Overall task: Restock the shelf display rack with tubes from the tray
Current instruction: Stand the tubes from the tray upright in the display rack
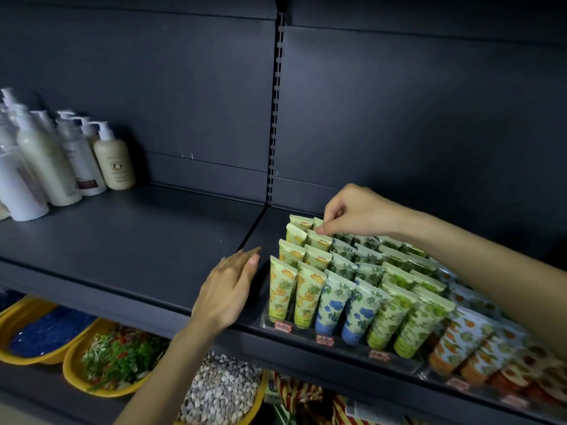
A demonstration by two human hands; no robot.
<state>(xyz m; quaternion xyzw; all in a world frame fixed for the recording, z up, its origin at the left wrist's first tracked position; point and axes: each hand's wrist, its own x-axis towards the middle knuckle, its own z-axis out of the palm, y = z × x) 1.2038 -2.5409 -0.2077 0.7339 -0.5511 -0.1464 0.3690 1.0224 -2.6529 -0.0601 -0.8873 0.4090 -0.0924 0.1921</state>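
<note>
Head view is showing the right hand [352, 214] reaching over to the back of the display rack [302, 330]. Its thumb and forefinger are pinching the crimped top of a yellow fruit-print tube [317, 223] in the rearmost row, and the other fingers are curling in loosely. The tube is standing upright, touching its neighbours on both sides. I am taking this as the seating step: one tube going down into its slot at the back of the second column. Whether its cap end is sitting fully home I cannot tell, since the rows in front are hiding it.

The left hand [228, 289] is lying flat on the shelf [122, 240] just beside the rack's left side, fingers straight and holding nothing.

The next move, as I am judging it, is calling for a gentle press to settle the tube and a clean release that is not tipping the tubes beside it. Then comes a reach for another tube from the tray, which is not showing here. The blue and green columns are looking full already.
</note>
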